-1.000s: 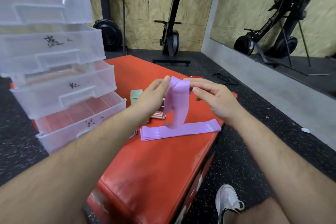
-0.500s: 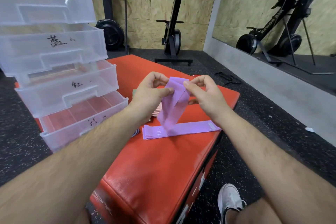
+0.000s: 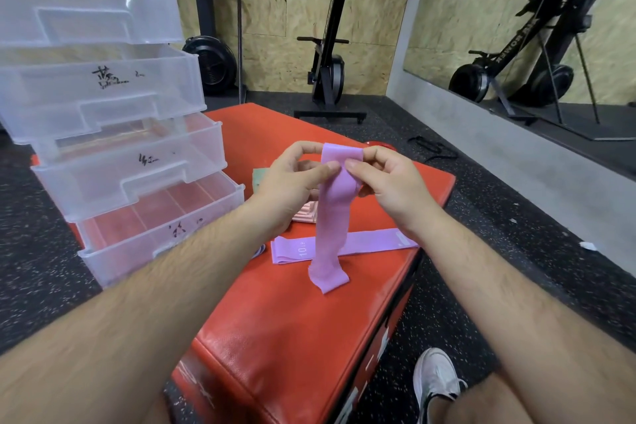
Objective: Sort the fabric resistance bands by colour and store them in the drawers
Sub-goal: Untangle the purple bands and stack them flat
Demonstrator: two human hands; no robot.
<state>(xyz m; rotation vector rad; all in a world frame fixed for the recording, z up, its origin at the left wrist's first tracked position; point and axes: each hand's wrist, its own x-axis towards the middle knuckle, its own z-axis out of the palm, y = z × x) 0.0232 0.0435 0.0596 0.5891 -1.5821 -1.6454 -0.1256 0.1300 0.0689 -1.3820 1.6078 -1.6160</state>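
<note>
Left hand [image 3: 292,179] and right hand [image 3: 389,182] both pinched the top edge of a lilac fabric resistance band [image 3: 330,217] — thumb and forefinger on each side, other fingers curled behind. The band was held above the middle of the red padded vinyl box [image 3: 292,337]. It hung straight down, with its bottom end touching the box top and folding slightly there.

On the box just behind it lay a second lilac fabric band [image 3: 375,242], flat, running left-right, with white "10" print near its left end. The hanging band crossed in front of it.

Beyond the left hand was a small stack of pink fabric bands [image 3: 304,213], mostly hidden by the wrist. A corner of a pale green fabric band [image 3: 258,177] showed just left of the hand. Something purple-and-white [image 3: 260,249] poked out from under the left forearm — couldn't tell what.

Clear plastic four-drawer unit [image 3: 137,182] stood at the left side of the box. All four drawers were pulled out in steps, with handwritten black marks on each front. The red of the box showed through the lowest drawer.

White trainer [image 3: 435,375] was on the speckled black rubber floor [image 3: 481,217], near right. Black upright rowing machine [image 3: 330,45] stood at the far chipboard wall, and a wall mirror [image 3: 516,27] was on the right.
</note>
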